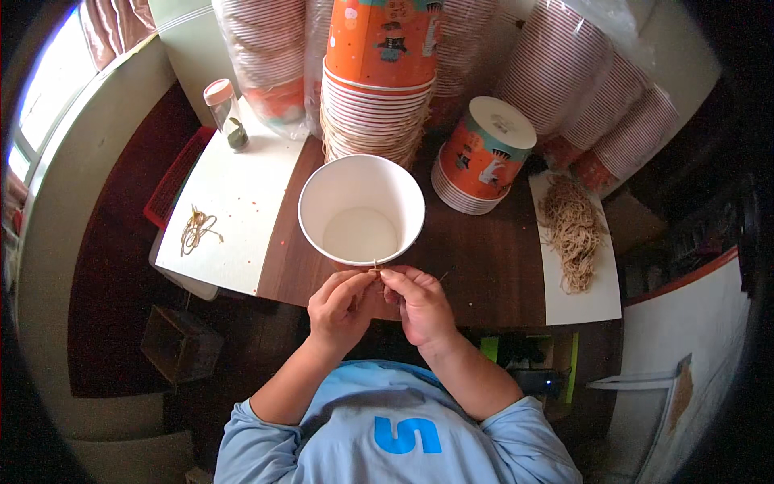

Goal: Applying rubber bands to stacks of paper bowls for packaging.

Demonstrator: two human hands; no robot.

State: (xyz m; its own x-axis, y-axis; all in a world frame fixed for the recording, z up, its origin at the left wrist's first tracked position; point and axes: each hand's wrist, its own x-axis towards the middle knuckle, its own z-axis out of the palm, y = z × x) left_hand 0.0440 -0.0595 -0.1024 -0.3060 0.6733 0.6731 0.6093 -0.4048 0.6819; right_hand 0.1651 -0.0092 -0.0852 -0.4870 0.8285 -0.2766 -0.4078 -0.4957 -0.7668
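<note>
My left hand (pixel 337 310) and my right hand (pixel 421 305) meet at the near rim of a white-lined paper bucket (pixel 361 187). The fingertips of both are pinched together on a thin tan cord (pixel 376 264). A short end of it sticks up between the thumbs, and most of it is hidden by the fingers. The bucket stands upright, with nothing inside. Whether the cord passes through the bucket's wall cannot be seen.
Behind the bucket rises a nested stack of orange paper buckets (pixel 379 105). An upside-down stack (pixel 488 153) stands right of it. Loose tan cords (pixel 574 230) lie far right, a few more (pixel 197 231) at left. A lidded clear jar (pixel 228 117) and plastic-wrapped stacks (pixel 556 68) line the back.
</note>
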